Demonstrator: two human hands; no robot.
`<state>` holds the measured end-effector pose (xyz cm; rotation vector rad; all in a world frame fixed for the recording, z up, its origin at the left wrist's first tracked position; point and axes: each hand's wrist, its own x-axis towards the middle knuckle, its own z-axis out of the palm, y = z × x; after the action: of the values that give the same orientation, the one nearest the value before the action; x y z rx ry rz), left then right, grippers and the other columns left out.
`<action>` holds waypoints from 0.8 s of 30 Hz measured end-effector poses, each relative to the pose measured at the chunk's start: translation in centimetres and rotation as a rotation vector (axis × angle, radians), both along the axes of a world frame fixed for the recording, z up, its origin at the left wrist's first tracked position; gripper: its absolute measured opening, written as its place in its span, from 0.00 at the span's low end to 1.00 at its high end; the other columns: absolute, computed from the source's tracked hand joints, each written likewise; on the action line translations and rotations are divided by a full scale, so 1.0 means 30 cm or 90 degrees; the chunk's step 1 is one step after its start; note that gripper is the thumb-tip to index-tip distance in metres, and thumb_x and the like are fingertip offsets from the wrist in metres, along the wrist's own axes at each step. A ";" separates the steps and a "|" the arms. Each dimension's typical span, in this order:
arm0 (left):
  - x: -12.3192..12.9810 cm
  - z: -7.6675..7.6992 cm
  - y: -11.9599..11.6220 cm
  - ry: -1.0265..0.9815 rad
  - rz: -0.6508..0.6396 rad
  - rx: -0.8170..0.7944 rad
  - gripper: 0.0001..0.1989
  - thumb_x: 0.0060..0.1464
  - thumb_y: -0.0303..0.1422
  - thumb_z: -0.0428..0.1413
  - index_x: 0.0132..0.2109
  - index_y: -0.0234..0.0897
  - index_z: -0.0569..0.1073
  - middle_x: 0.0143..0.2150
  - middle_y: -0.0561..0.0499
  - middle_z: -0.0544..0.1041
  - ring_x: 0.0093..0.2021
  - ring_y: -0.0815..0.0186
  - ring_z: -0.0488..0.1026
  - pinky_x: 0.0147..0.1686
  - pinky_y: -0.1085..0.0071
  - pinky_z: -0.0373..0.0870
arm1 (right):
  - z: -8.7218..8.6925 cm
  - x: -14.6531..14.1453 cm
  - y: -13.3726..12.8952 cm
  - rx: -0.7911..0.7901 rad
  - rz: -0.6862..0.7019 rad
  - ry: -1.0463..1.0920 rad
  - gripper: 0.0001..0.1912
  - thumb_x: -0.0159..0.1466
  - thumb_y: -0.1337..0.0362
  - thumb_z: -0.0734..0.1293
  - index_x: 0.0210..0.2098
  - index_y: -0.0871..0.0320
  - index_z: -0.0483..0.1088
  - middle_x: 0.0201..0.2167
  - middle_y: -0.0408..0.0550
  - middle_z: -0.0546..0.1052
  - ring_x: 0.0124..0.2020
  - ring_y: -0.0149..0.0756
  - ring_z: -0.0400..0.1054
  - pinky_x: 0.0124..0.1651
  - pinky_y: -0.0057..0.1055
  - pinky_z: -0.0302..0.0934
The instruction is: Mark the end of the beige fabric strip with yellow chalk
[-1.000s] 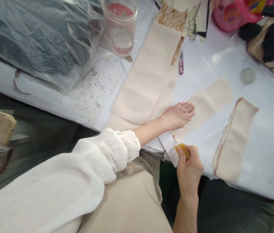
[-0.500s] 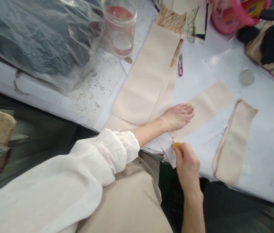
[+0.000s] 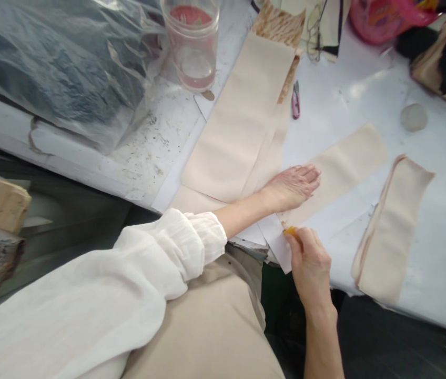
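Observation:
My left hand [image 3: 294, 187] lies flat, fingers stretched out, on a beige strip of material [image 3: 349, 163] that slants across the white table. Just below it, my right hand [image 3: 310, 258] is closed on a small yellow piece [image 3: 290, 231], whose kind I cannot make out since the fingers cover most of it. The yellow piece is at the strip's near end, by the table edge. White paper [image 3: 280, 242] lies beneath that end. Left of my left hand, wide beige pieces [image 3: 239, 121] overlap, with brown-streaked far ends.
A folded beige stack [image 3: 394, 231] lies at the right. Pink-handled thread snips [image 3: 295, 100], a round translucent disc [image 3: 414, 117], glasses [image 3: 314, 37] and a pink basket [image 3: 381, 21] are farther back. A clear plastic jar [image 3: 191, 47] stands beside a plastic-wrapped bundle [image 3: 57, 63] at the left.
My right hand and the yellow piece have shifted slightly up and to the right. My left hand stays flat on the strip. The view has shifted a little.

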<state>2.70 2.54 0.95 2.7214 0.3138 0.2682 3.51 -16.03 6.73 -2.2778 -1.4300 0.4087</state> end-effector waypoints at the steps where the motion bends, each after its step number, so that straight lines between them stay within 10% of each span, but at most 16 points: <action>1: 0.000 0.000 -0.001 -0.001 -0.001 0.002 0.22 0.67 0.32 0.47 0.64 0.28 0.65 0.69 0.40 0.62 0.69 0.57 0.57 0.67 0.62 0.55 | 0.018 0.003 -0.013 0.000 -0.027 0.014 0.07 0.71 0.62 0.62 0.35 0.55 0.66 0.32 0.44 0.71 0.32 0.37 0.65 0.35 0.32 0.58; 6: 0.003 0.001 -0.002 0.005 -0.006 0.011 0.22 0.67 0.32 0.47 0.64 0.28 0.65 0.69 0.39 0.62 0.70 0.56 0.56 0.68 0.61 0.54 | 0.013 0.043 0.044 0.135 -0.134 -0.068 0.08 0.68 0.58 0.67 0.41 0.56 0.69 0.35 0.46 0.74 0.35 0.40 0.68 0.39 0.34 0.61; 12: 0.000 0.002 -0.002 -0.005 0.002 0.008 0.22 0.67 0.32 0.47 0.64 0.29 0.65 0.69 0.41 0.62 0.70 0.58 0.57 0.68 0.63 0.54 | -0.050 0.004 0.041 0.063 -0.037 -0.061 0.09 0.71 0.61 0.60 0.35 0.55 0.66 0.31 0.45 0.70 0.33 0.40 0.65 0.37 0.35 0.59; 19: -0.004 0.012 -0.003 0.009 -0.006 0.018 0.21 0.68 0.30 0.44 0.64 0.29 0.65 0.69 0.41 0.62 0.70 0.57 0.56 0.67 0.62 0.55 | 0.012 0.018 0.023 0.131 -0.195 -0.043 0.10 0.67 0.56 0.68 0.41 0.56 0.69 0.34 0.46 0.74 0.34 0.40 0.69 0.39 0.35 0.62; 24: -0.002 0.005 -0.006 -0.007 0.006 0.010 0.21 0.68 0.31 0.45 0.64 0.29 0.66 0.68 0.42 0.63 0.69 0.58 0.57 0.67 0.64 0.54 | -0.051 -0.005 0.090 0.090 -0.123 -0.064 0.08 0.69 0.60 0.61 0.34 0.55 0.65 0.31 0.45 0.70 0.33 0.40 0.65 0.38 0.35 0.59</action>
<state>2.66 2.36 1.11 2.7342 0.3236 0.2895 3.37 -13.34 5.21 -2.3223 -1.2269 0.1310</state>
